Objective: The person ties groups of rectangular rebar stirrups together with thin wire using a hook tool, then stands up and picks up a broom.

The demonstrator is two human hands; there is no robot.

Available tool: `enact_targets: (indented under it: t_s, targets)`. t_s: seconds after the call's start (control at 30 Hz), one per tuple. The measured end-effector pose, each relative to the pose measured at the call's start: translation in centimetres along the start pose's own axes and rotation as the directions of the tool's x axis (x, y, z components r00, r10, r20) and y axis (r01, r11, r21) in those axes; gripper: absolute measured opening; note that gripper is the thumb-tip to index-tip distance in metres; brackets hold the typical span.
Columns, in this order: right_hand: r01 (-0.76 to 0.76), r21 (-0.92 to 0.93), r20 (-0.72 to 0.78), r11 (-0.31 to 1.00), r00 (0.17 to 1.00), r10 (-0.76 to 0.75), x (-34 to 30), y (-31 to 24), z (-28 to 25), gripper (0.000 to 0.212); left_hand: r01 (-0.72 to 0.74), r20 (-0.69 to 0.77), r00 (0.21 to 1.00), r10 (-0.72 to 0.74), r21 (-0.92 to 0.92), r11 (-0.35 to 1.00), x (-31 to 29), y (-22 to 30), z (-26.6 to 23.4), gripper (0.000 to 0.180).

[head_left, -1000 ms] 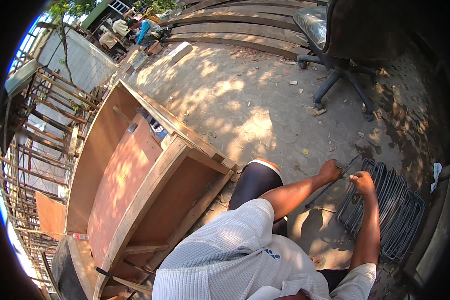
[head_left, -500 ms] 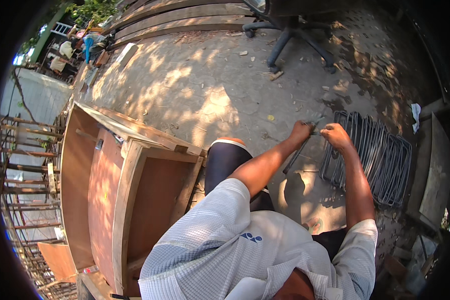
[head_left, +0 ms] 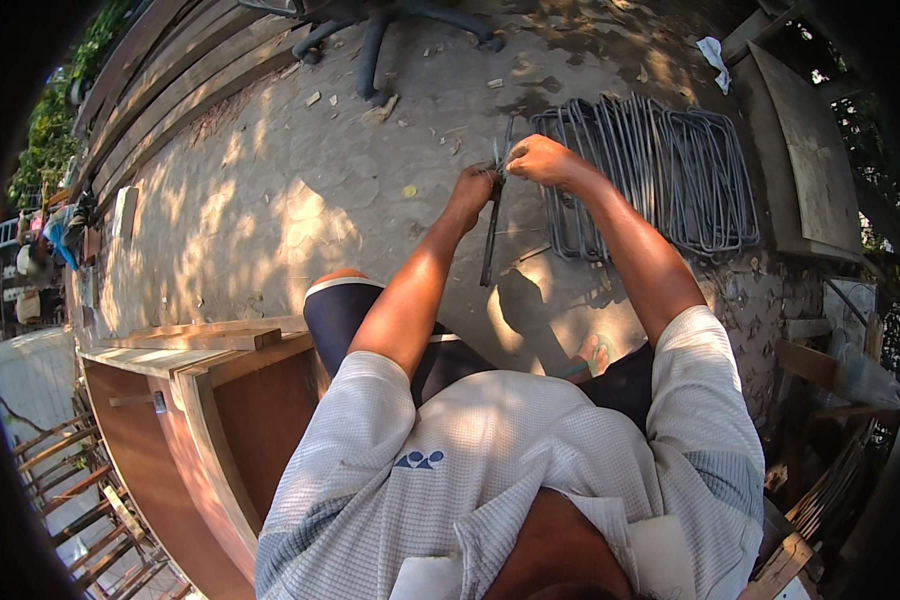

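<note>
My left hand (head_left: 477,192) is closed around a dark, slim metal rod (head_left: 490,240), held out in front of my knees. The rod slants steeply, its lower end towards me. Close beside it, my right hand (head_left: 545,161) pinches with thumb and fingertips at the rod's upper part. Whatever lies in that pinch is too small to make out. A bit of greenish material shows between the two hands. Just right of them lies a row of rectangular bent steel bar frames (head_left: 670,175), stacked on the ground under and beyond my right forearm.
Wooden cabinet frames with brown panels (head_left: 175,430) stand at my left. Long timber planks (head_left: 185,85) lie at the far left, near a wheeled chair base (head_left: 375,50). A board (head_left: 805,150) leans at the right, above scrap wood (head_left: 810,362).
My view has swung to the right, so the surroundings sit further left. My hands remain close together at the rod, which now looks more upright.
</note>
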State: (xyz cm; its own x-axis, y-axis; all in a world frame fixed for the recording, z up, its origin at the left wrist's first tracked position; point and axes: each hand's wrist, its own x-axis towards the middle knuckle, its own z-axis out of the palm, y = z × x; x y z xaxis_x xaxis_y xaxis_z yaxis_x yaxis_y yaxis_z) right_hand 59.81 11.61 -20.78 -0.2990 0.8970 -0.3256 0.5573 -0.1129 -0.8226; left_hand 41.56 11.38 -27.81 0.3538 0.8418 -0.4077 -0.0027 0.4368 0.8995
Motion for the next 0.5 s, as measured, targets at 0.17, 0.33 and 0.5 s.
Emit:
enact_targets:
  t_s: [0.17,0.33,0.5]
  targets:
    - [-0.070,0.014,0.055,0.997,0.996,0.069,0.0,-0.3,-0.4,0.026,-0.099,0.219,0.976,0.008,0.410,0.907,-0.3,-0.1,0.2,0.023]
    - [-0.067,0.023,0.099,0.997,0.993,0.065,-0.3,-1.5,-1.3,0.024,-0.065,0.245,0.969,0.004,0.242,0.968,0.2,-0.2,-0.6,0.020]
    - [-0.058,-0.003,0.089,0.998,0.994,0.058,-0.3,-1.1,-2.2,0.021,0.050,0.165,0.985,-0.058,0.053,0.997,0.5,0.1,-1.2,0.015]
